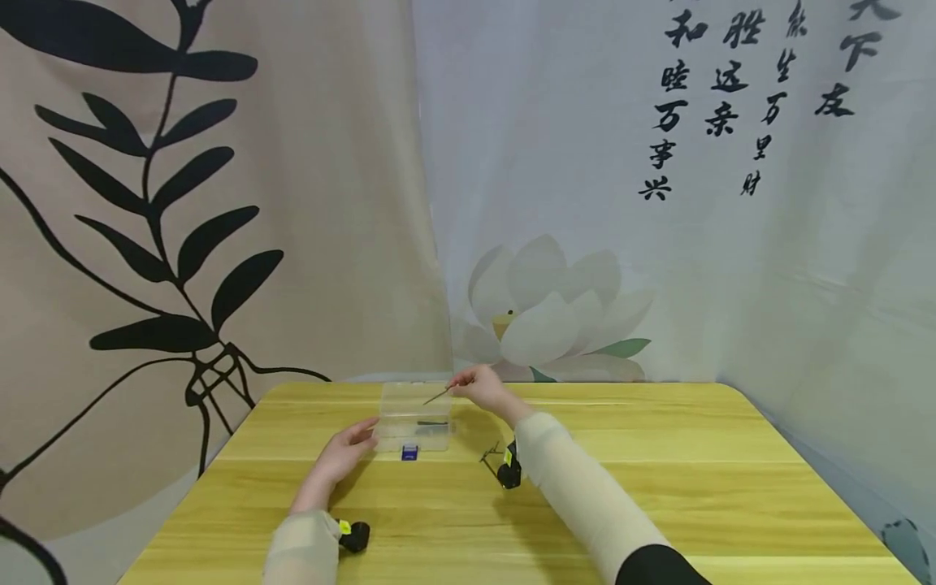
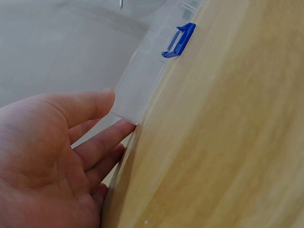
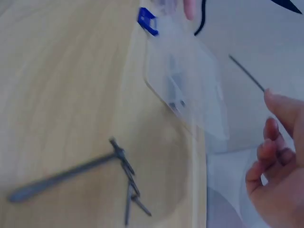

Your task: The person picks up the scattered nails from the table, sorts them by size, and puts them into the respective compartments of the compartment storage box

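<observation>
A clear plastic box [image 1: 391,441] with a blue latch [image 1: 409,453] stands with its lid [image 1: 400,398] raised. My left hand [image 1: 345,452] is at the box's left side; in the left wrist view its thumb and fingers touch the box's corner, fairly straight. My right hand [image 1: 478,387] pinches a thin dark metal rod [image 3: 247,73] between thumb and fingers. In the head view that rod slants down over the box, near the lid. Dark slim pieces [image 1: 433,422] lie inside the box, too blurred to identify.
On the wooden table [image 1: 658,487], right of the box, lies a small group of thin dark metal pieces [image 3: 128,175] beside a longer rod [image 3: 66,176]. Black wrist cameras [image 1: 509,470] are worn on both wrists. A printed curtain [image 1: 351,203] hangs behind the table's far edge.
</observation>
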Demonstrator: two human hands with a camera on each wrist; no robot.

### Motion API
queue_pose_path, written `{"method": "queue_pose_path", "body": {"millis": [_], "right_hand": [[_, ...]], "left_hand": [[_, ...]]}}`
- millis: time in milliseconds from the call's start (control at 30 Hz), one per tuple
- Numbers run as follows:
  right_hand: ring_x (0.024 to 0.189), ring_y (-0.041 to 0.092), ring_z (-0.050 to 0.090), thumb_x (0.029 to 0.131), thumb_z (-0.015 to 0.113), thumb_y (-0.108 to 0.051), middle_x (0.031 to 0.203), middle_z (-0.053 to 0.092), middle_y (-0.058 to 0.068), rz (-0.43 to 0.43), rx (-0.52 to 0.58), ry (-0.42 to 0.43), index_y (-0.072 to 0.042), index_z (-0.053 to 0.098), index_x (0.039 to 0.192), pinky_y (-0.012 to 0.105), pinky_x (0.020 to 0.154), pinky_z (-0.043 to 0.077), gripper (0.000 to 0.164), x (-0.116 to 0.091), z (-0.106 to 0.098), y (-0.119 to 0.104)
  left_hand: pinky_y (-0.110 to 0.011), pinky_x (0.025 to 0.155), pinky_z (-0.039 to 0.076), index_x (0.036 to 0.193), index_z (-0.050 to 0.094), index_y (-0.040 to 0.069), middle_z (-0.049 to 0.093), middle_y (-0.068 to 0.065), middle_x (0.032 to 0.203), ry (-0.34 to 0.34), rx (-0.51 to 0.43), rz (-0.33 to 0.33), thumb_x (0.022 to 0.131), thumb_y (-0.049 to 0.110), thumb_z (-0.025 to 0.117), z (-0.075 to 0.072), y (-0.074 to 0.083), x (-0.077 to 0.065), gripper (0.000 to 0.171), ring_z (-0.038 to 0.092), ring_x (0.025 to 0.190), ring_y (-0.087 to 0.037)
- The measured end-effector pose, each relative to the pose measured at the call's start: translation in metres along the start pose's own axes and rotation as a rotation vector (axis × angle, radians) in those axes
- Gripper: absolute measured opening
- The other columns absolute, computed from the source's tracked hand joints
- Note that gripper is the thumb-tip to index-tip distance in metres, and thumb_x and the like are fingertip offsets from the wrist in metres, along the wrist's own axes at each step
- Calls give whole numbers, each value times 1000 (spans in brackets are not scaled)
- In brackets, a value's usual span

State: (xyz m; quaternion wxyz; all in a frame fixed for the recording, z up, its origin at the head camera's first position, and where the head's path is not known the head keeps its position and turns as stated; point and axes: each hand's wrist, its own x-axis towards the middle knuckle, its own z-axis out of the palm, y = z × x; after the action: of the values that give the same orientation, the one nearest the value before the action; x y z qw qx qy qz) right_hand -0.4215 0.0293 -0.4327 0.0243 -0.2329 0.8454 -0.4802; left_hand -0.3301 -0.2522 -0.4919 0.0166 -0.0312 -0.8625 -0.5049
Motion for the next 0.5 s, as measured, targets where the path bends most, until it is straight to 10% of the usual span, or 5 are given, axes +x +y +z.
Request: {"method": "queue_pose_path", "body": {"millis": [500], "right_hand": [[65,9,52,87,71,-7,79,69,2,-27,-130,11,-4,76,88,21,57,42,5,6,35,-2]], "left_hand": [[-56,100,40,144,45,3,48,-29,137,0,0,18,101,14,53,-1,0,-2,45,45,125,-45]]}}
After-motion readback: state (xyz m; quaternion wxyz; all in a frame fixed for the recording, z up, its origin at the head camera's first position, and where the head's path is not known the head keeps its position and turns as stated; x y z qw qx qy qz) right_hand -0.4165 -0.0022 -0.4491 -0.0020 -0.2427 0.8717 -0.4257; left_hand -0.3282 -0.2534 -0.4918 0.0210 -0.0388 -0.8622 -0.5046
